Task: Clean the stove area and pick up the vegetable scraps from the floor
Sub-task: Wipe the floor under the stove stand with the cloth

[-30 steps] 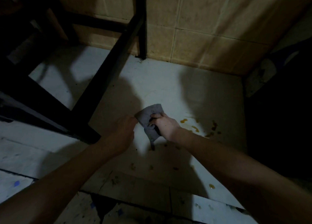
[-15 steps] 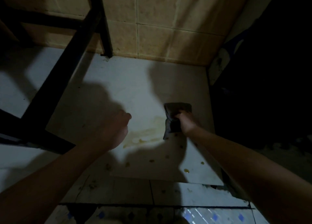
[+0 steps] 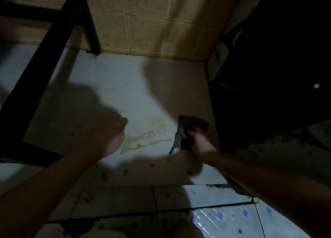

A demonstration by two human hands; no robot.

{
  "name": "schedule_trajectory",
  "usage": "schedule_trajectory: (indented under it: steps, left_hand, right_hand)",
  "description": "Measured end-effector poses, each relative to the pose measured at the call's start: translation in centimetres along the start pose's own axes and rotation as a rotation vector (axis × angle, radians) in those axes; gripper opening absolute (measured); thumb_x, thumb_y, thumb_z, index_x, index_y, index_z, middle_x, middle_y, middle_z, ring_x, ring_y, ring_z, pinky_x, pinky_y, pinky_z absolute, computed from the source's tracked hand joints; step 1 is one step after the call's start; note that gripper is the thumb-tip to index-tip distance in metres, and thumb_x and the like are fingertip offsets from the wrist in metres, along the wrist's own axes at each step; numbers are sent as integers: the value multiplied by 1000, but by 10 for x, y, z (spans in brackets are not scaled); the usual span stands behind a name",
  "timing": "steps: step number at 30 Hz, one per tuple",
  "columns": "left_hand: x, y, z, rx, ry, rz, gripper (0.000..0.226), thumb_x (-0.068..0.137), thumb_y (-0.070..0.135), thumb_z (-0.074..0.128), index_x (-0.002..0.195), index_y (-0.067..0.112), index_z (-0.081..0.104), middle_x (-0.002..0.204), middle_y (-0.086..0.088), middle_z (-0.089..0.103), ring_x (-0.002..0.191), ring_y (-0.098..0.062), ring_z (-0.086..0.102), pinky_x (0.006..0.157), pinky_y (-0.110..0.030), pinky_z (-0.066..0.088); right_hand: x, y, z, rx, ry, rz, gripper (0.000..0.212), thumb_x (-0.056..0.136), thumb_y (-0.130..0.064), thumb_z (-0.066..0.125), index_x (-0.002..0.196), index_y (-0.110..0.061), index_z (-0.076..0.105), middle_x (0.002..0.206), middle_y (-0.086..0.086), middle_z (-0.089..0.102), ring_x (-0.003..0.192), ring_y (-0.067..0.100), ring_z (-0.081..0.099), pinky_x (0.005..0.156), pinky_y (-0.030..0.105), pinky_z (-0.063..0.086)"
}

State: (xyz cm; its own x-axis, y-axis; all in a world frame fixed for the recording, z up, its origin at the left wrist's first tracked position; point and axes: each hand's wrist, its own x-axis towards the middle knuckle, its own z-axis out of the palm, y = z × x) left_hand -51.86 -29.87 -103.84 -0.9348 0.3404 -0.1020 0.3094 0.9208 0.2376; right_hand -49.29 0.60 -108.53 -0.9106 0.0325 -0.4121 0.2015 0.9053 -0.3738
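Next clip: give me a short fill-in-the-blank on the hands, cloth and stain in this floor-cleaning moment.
1. The dark cloth is gripped by the ____ hand.
2. The yellowish stain lies ____ the two hands.
3. The left hand holds ____.
4. The black frame stands on the ____ side of the view.

Missing words: right; between; nothing; left

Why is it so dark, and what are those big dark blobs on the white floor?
Head view: light falls only on the middle of the floor; the right side is nearly black. The blobs are shadows, one by the left hand, one above the right hand holding the cloth. Edges bend from the wide lens.
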Motion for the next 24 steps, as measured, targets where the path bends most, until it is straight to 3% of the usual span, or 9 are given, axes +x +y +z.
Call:
schedule_trajectory:
  steps: [6,9,14,20,24]
  left_hand:
    - [-13,-11,-8,8,-26,-42,35,91,11,51,125,7,54,126,-15,53,113,-29,53,100,-37,40]
    - [-25,-16,-14,5,-35,-88,32,89,8,51,121,8,56,119,-16,56,107,-31,56,93,-41,45]
    - [-44,-23,-16,-6,-34,-174,30,91,11,49,120,7,57,124,-14,52,116,-30,49,98,-42,41]
    - [-67,-34,-24,-22,-25,-198,29,91,9,50,118,2,56,118,-16,55,106,-31,53,91,-37,44]
    - [-88,-34,-24,-19,-92,-172,28,91,10,46,119,8,54,120,-10,51,108,-24,47,92,-30,36]
  right_hand:
    - [-4,-24,4,-191,-67,-126,45,93,-21,53,137,-23,46,153,5,28,132,32,38,109,37,31]
    - [-4,-45,10,-259,-111,-248,45,94,-25,51,139,-25,44,154,2,27,134,32,32,109,35,30]
    - [-3,-86,23,-308,-152,-408,47,95,-23,50,141,-19,40,154,5,24,140,32,24,111,34,26]
    - [-2,-128,38,-360,-182,-496,44,94,-19,50,138,-20,44,154,3,24,138,33,27,105,43,39]
    - [-1,-148,44,-391,-217,-580,44,95,-17,50,138,-18,42,155,5,22,139,34,26,108,43,35]
